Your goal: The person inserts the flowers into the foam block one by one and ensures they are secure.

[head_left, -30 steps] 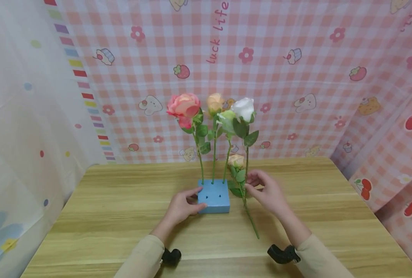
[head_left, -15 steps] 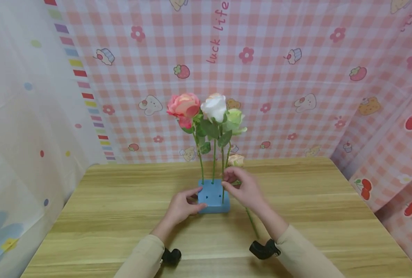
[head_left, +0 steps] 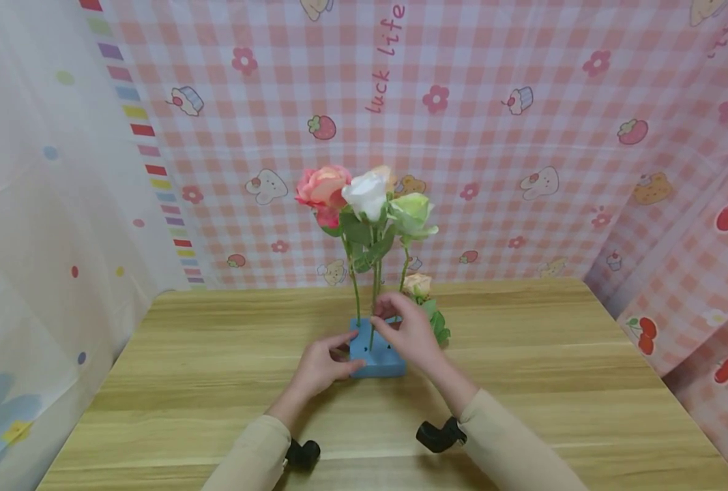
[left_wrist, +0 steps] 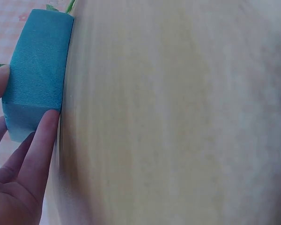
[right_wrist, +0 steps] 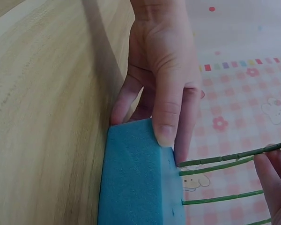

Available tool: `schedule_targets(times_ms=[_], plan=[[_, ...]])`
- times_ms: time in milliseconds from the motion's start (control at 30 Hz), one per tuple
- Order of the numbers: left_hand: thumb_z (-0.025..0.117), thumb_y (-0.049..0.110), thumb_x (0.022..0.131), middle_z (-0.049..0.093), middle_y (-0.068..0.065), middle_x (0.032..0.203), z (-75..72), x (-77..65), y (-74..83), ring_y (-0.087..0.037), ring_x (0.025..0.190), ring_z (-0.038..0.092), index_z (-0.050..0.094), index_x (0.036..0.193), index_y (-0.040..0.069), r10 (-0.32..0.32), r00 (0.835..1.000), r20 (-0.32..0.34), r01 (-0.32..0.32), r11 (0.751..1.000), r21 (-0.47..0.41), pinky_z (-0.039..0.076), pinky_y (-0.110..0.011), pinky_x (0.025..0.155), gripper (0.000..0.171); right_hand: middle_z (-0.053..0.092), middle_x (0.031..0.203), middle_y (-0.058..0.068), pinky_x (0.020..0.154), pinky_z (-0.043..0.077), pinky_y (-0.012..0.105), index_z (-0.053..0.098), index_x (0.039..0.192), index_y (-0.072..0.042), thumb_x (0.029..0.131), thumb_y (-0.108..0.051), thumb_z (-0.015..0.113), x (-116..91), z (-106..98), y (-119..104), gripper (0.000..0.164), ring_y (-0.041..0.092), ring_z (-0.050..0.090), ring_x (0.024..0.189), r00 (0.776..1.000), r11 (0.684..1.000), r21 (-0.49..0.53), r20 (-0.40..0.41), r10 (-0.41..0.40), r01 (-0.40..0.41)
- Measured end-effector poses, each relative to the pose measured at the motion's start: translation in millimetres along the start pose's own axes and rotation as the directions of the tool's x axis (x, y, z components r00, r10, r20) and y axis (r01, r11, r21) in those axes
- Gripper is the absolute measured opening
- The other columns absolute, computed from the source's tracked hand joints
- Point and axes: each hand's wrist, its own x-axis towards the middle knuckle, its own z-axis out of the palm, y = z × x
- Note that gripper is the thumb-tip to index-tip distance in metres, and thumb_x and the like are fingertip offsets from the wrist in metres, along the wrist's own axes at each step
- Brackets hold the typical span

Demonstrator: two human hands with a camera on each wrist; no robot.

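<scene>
My left hand point(head_left: 321, 365) grips the left side of a blue foam block point(head_left: 379, 369), thumb at the front; the left wrist view shows its fingers point(left_wrist: 40, 154) against the block. My right hand point(head_left: 409, 334) pinches the stem of a white rose point(head_left: 365, 196), held upright above the block. The stem's lower end is close to the front-left hole; whether it is inside I cannot tell. Along the block's back row stand a coral-pink rose point(head_left: 323, 187), a peach rose point(head_left: 389, 176) partly hidden behind the white bloom, and a pale green rose point(head_left: 411, 213).
Another peach rose point(head_left: 417, 284) lies on the wooden table point(head_left: 523, 382) right of the block, its stem partly hidden by my right hand and arm. A pink checked cloth point(head_left: 492, 157) hangs behind. Black camera mounts point(head_left: 439, 436) sit at both wrists.
The right hand has carried the white rose leftward, from beside the lying peach rose to over the block's front-left hole. My left hand keeps its hold on the block.
</scene>
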Motion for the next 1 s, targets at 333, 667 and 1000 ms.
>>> schedule_targets(times_ms=[333, 667, 1000], plan=[[0.083, 0.017, 0.082, 0.065, -0.016, 0.109, 0.1, 0.4, -0.2, -0.023, 0.089, 0.067, 0.063, 0.135, 0.007, -0.005, 1.0, 0.01, 0.005, 1.0, -0.007, 0.059, -0.031, 0.066, 0.057, 0.063, 0.091, 0.007, 0.068, 0.058, 0.025, 0.061, 0.098, -0.004, 0.087, 0.006, 0.071, 4, 9, 8, 0.018, 0.022, 0.066, 0.084, 1.0, 1.0, -0.025, 0.0, -0.007, 0.007], [0.083, 0.019, 0.082, 0.066, -0.017, 0.111, 0.1, -0.2, -1.3, -0.024, 0.089, 0.068, 0.063, 0.134, 0.006, 0.019, 1.0, 0.007, -0.019, 1.0, 0.014, 0.059, -0.029, 0.065, 0.057, 0.063, 0.091, 0.005, 0.068, 0.058, 0.024, 0.061, 0.099, -0.005, 0.088, 0.004, 0.071, 2, 16, 15, 0.018, 0.02, 0.065, 0.085, 1.0, 0.999, -0.048, 0.022, -0.007, 0.008], [0.083, 0.018, 0.082, 0.067, -0.017, 0.11, 0.7, -0.1, -2.5, -0.024, 0.088, 0.068, 0.063, 0.134, 0.006, 0.027, 1.0, 0.001, -0.027, 1.0, 0.012, 0.059, -0.029, 0.064, 0.057, 0.063, 0.09, 0.004, 0.07, 0.057, 0.024, 0.06, 0.096, -0.006, 0.087, 0.004, 0.072, -1, 18, 20, 0.018, 0.02, 0.065, 0.086, 0.999, 0.998, -0.06, 0.038, 0.014, -0.011]])
